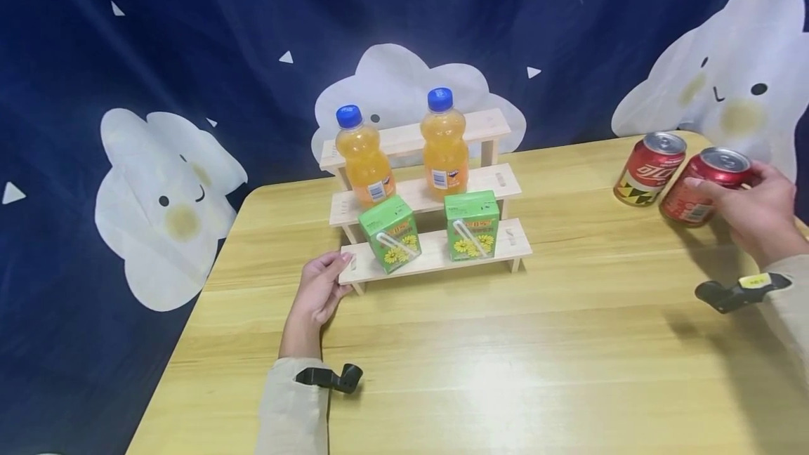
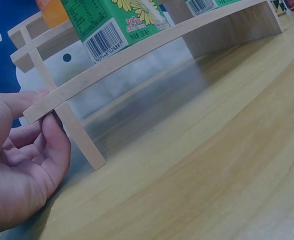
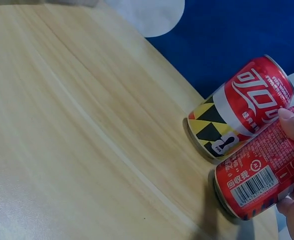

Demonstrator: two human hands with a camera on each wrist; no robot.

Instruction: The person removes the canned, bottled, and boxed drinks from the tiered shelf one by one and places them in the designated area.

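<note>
At the table's right, my right hand (image 1: 765,209) grips a red soda can (image 1: 692,199), thumb on its near side. A second soda can (image 1: 651,168) with a yellow and black pattern stands right beside it. My left hand (image 1: 321,290) pinches the left end of the lowest step of a wooden tiered shelf (image 1: 436,253), thumb on top and fingers below. On that step sit two green drink cartons, one turned at an angle (image 1: 390,234) and one facing front (image 1: 472,225). Behind them, two orange soda bottles (image 1: 366,163) with blue caps stand on the middle step.
The shelf's top step (image 1: 411,139) carries nothing. A wooden table (image 1: 442,371) holds everything, its rear edge against a dark blue curtain (image 1: 253,5) with white clouds. Black wrist cameras (image 1: 331,376) are strapped over both sleeves.
</note>
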